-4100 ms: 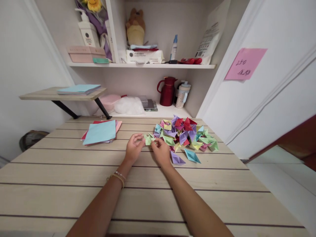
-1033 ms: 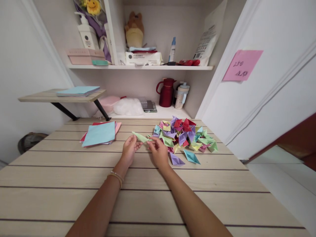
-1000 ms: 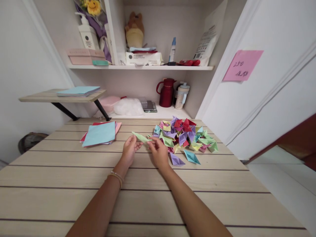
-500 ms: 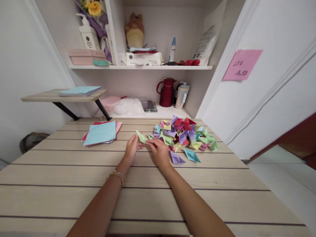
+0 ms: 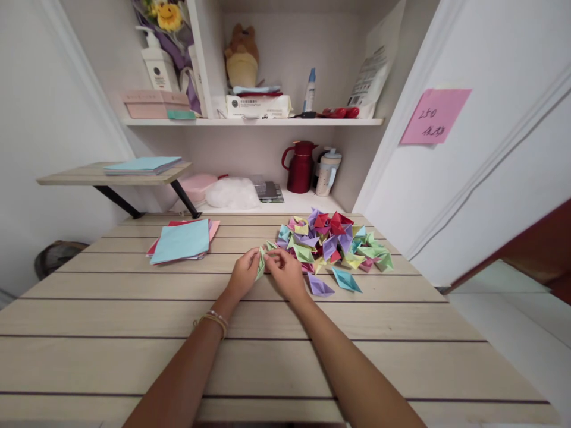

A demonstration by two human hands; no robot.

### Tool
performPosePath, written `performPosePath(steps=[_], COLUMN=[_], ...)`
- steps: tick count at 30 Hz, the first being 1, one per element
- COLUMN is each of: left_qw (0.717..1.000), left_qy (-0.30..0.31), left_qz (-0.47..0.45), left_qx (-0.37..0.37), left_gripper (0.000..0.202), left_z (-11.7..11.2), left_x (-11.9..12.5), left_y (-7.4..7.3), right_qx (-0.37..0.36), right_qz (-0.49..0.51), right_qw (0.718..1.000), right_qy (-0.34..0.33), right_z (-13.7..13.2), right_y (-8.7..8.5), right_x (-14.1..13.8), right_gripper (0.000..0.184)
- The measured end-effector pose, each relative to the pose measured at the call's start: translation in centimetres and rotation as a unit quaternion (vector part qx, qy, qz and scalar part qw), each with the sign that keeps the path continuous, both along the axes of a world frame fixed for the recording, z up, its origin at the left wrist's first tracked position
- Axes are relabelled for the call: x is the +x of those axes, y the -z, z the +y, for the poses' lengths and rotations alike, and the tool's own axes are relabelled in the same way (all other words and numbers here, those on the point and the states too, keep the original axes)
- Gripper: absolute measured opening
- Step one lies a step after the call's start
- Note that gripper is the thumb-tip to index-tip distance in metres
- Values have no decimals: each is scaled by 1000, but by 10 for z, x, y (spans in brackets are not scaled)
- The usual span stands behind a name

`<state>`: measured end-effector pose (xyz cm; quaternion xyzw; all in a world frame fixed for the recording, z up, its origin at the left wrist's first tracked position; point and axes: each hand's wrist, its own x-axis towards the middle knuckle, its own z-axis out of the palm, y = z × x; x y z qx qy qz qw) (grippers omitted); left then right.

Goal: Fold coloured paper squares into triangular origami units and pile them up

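Note:
A light green folded paper boat (image 5: 261,263) stands on end between my two hands, just above the table. My left hand (image 5: 244,272) is closed on its left side, with the fingers partly curled behind it. Against its right side press the thumb and fingertips of my right hand (image 5: 285,270). Just behind my right fingers is a bit of another green paper piece (image 5: 270,245), mostly hidden. To the right lies a heap of coloured paper boats (image 5: 330,245). A purple boat (image 5: 320,286) and a blue boat (image 5: 347,279) rest in front of the heap.
A stack of coloured paper sheets (image 5: 181,242) lies on the slatted table (image 5: 267,368) at the left. More blue sheets (image 5: 143,165) sit on a small raised shelf (image 5: 71,174). Behind the table, a cabinet holds a red jug (image 5: 301,167) and a cup (image 5: 329,172).
The green paper boat has turned from slanting sideways to nearly upright. My left hand has rolled inward and moved right, nearer my right hand, which stays almost in place.

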<state>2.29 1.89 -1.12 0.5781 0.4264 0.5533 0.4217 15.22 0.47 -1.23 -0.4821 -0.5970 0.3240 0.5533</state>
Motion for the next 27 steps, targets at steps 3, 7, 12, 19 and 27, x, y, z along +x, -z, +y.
performPosePath(steps=[3, 7, 12, 19, 27], left_qw=[999, 997, 997, 997, 999], left_qy=[18, 17, 7, 16, -28], left_qz=[-29, -53, -56, -56, -10], left_qx=[-21, -47, -46, -45, -35], left_gripper=[26, 31, 33, 34, 33], left_z=[-2, 0, 3, 1, 1], left_x=[1, 2, 0, 0, -3], left_y=[-1, 0, 5, 3, 5], right_qx=[-3, -13, -30, -29, -26], right_qz=[5, 36, 74, 86, 41], right_qw=[1000, 999, 996, 995, 999], right_qy=[-17, -38, -45, -51, -2], right_z=[1, 5, 13, 14, 8], right_y=[1, 7, 17, 18, 11], right_x=[0, 0, 2, 2, 2], right_gripper=[27, 27, 28, 28, 19])
